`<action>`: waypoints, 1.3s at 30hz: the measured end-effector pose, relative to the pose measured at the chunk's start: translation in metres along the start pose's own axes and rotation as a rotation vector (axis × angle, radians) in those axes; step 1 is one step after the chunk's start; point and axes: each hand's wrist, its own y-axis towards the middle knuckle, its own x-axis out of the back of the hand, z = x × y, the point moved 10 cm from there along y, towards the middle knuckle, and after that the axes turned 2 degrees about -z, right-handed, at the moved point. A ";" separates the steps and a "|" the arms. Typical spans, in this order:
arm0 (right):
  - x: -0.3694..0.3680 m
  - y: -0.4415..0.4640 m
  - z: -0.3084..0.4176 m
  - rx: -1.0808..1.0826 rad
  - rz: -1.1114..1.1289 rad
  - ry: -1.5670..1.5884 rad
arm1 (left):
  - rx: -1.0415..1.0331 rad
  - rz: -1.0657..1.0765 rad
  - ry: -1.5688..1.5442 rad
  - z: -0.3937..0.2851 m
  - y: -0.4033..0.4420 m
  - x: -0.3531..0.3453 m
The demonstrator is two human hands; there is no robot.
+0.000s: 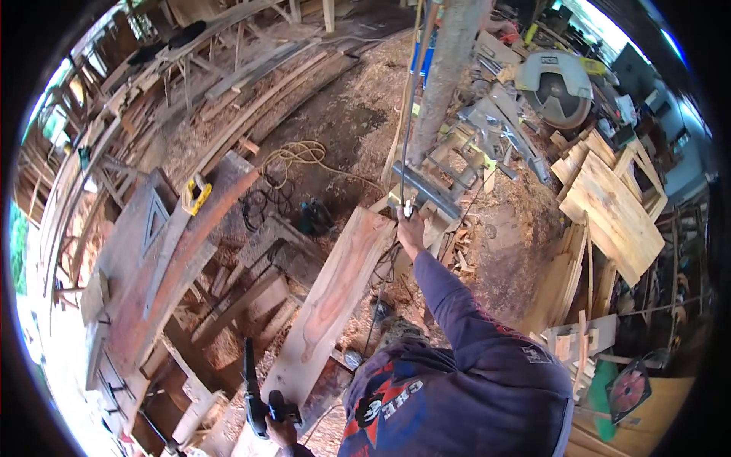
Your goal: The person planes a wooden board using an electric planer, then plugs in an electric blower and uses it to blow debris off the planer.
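Note:
My right hand (410,231) is stretched forward near the far end of a long wooden board (327,305), its fingers closed on a small light-coloured piece with a cable (406,145) rising above it. Too small to name is the piece itself. At the lower left, my left hand (282,431) is wrapped round a black power tool (263,404) beside the near end of the same board. The board's upper face shows reddish grain.
A workbench with a yellow-handled saw (196,195) and a speed square (154,221) stands at left. A metal post (449,76) rises ahead. A miter saw (554,87) and stacked planks (613,209) are at right; a coiled cord (293,154) lies on the shavings-covered floor.

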 end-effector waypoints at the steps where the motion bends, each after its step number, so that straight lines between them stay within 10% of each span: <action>1: 0.009 -0.007 0.009 -0.003 -0.015 0.010 | -0.002 0.020 -0.022 0.003 0.003 -0.004; 14: 0.166 -0.099 0.039 -0.273 0.231 -0.097 | -0.123 0.032 -0.078 0.009 -0.004 -0.002; 18: 0.245 -0.103 0.064 -0.052 0.171 -0.260 | -0.104 0.112 -0.126 0.014 -0.005 -0.012; 29: 0.568 -0.043 0.146 0.093 -0.435 -0.657 | -0.239 0.012 -0.093 0.000 0.003 -0.007; 34: 0.623 -0.023 0.203 0.250 -0.714 -0.918 | -0.231 -0.110 0.027 -0.005 0.005 -0.003; 39: 0.597 0.013 0.105 0.201 -0.703 -0.729 | -0.189 -0.028 -0.039 -0.010 0.010 -0.006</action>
